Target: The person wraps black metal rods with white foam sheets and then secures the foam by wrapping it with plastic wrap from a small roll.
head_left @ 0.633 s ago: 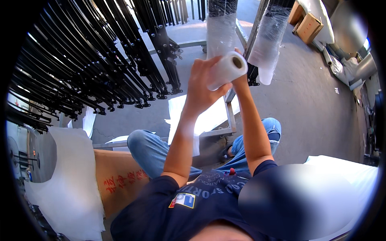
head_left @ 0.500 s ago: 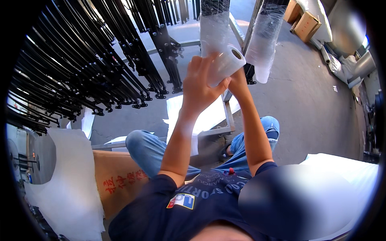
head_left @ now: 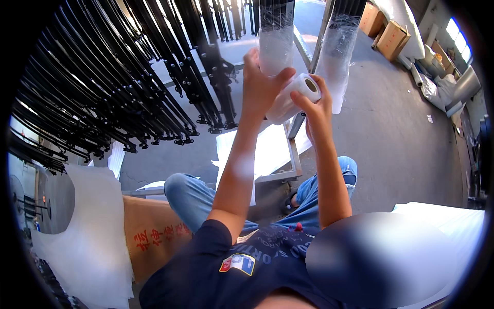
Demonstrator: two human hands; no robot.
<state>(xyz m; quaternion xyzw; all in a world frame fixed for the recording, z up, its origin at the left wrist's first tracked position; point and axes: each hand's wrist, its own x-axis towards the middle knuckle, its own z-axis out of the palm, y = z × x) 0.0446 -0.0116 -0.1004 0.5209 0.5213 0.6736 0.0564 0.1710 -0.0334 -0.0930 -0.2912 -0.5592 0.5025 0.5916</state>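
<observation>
My right hand (head_left: 318, 105) grips a roll of clear stretch film (head_left: 289, 101), its thumb on the near side by the cardboard core. My left hand (head_left: 260, 88) is raised at the lower end of a film-wrapped bundle of black rods (head_left: 276, 49). Its thumb stands apart from the fingers, which are partly blurred on the bundle's left side; whether they press on it is hard to see. The film roll sits just below this bundle, close against the left palm. A second film-wrapped bundle (head_left: 337, 67) hangs to the right, touched by neither hand.
Many black metal rods (head_left: 170, 77) hang in rows at left. A grey metal frame (head_left: 280, 176) stands before my knees, white foam sheets (head_left: 267, 149) behind it. Beside me are a cardboard box (head_left: 154, 232) and more foam sheeting (head_left: 87, 232). Cartons (head_left: 393, 38) sit far right.
The film roll has shifted slightly right and down, and my right hand has come round to its front. My left hand has left the roll and moved up beside the wrapped bundle.
</observation>
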